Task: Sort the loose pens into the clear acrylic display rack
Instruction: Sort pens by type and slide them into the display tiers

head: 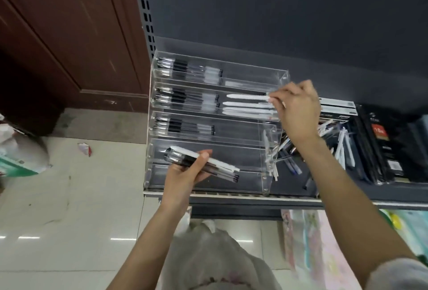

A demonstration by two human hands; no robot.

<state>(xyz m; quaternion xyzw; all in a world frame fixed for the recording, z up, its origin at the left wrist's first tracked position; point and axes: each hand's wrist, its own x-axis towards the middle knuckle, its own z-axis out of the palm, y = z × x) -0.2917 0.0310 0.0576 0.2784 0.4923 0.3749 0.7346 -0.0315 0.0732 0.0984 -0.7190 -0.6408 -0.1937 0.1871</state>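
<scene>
1. Our right hand [297, 109] pinches a white pen [247, 97], laying it in the acrylic rack's [283, 76] second tier beside matching ones.
2. Our left hand [185, 171] clamps a pen bundle [206, 166] as supply.
3. Loose pens [335, 141] wait on the shelf [231, 196].

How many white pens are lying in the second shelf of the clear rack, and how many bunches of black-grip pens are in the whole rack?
White pens in the second tier of the clear rack: 3, the top one at the right hand's fingertips
Black-grip pen bunches: 3, one in each of the top three tiers
Total: 6
</scene>
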